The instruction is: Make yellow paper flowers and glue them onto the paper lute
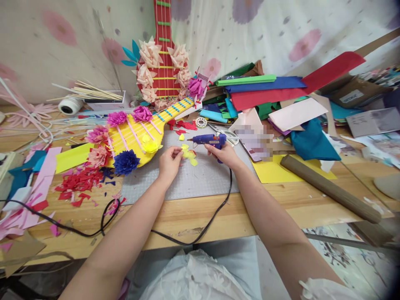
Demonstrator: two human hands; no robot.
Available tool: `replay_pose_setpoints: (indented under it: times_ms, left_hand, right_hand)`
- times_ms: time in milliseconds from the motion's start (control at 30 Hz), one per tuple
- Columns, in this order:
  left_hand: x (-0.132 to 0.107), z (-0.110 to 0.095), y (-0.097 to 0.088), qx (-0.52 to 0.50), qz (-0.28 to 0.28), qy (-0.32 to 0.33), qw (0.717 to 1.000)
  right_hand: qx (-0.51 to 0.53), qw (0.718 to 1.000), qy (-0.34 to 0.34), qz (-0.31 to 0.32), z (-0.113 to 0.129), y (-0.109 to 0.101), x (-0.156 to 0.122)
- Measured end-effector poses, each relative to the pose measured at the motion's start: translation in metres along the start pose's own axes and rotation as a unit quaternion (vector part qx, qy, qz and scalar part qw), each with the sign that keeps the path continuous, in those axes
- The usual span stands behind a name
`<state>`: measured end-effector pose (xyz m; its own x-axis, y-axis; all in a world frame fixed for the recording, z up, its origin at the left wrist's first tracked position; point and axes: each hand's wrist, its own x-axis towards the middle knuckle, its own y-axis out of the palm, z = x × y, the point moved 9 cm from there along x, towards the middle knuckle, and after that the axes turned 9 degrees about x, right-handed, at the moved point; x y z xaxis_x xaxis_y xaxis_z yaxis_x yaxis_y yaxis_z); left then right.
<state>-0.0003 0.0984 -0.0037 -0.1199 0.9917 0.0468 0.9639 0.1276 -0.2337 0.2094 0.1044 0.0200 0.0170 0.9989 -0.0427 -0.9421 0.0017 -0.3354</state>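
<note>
My right hand (224,154) is closed around a blue hot glue gun (204,141), whose nozzle points left over the grey cutting mat (200,183). Beside the nozzle, my left hand (170,162) has its fingers pinched together; whatever sits between the fingertips is too small to make out. Yellow paper petals (189,153) lie on the mat between the two hands. To the left rests a yellow paper guitar (125,139) with pink and blue paper flowers, and a yellow flower (151,144) near its lower edge.
A red guitar (164,75) with peach flowers stands at the back. Folded coloured paper (265,87) is heaped at the right, near a brown roll (331,187). Red scraps (79,181) lie at left. The black cord (215,221) loops along the table's front edge.
</note>
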Motion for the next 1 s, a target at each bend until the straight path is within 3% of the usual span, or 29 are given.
replay_pose_setpoints:
  times_ms: [100,233,400,500,567,667,733,833,900,1000]
  left_hand:
    - [0.0,-0.003,0.0,0.003,0.005,0.009,1.0]
    - [0.0,-0.004,-0.001,-0.015,0.0,-0.003,1.0]
    - [-0.002,-0.005,-0.001,-0.067,-0.004,-0.023,0.997]
    - [-0.005,-0.007,0.0,-0.142,-0.011,-0.052,0.988]
    - [-0.009,-0.006,0.001,-0.204,-0.021,-0.089,0.975]
    - [-0.014,-0.001,0.004,-0.293,-0.031,-0.16,0.942]
    - [-0.016,0.004,0.01,-0.348,-0.028,-0.208,0.914]
    - [-0.02,0.009,0.02,-0.41,-0.011,-0.268,0.872]
    - [-0.022,0.008,0.023,-0.433,-0.006,-0.285,0.855]
    - [-0.023,0.004,0.023,-0.449,-0.006,-0.29,0.845]
  right_hand:
    - [0.004,0.997,0.015,-0.075,-0.007,-0.011,0.01]
    - [-0.053,0.989,-0.018,-0.139,-0.009,-0.016,0.025]
    - [-0.147,0.979,-0.035,-0.135,-0.008,-0.007,0.031]
    - [-0.192,0.969,-0.079,-0.136,0.008,-0.011,0.021]
    - [-0.23,0.955,-0.101,-0.155,0.021,-0.022,0.008]
    - [-0.28,0.948,-0.058,-0.144,0.027,-0.033,-0.009]
    - [-0.256,0.964,-0.031,-0.068,0.025,-0.021,-0.016]
    - [-0.11,0.992,-0.046,0.034,0.028,0.02,-0.02]
    - [0.035,0.996,-0.054,0.06,0.031,0.048,-0.017]
    - [0.198,0.979,0.0,0.05,0.025,0.08,-0.008]
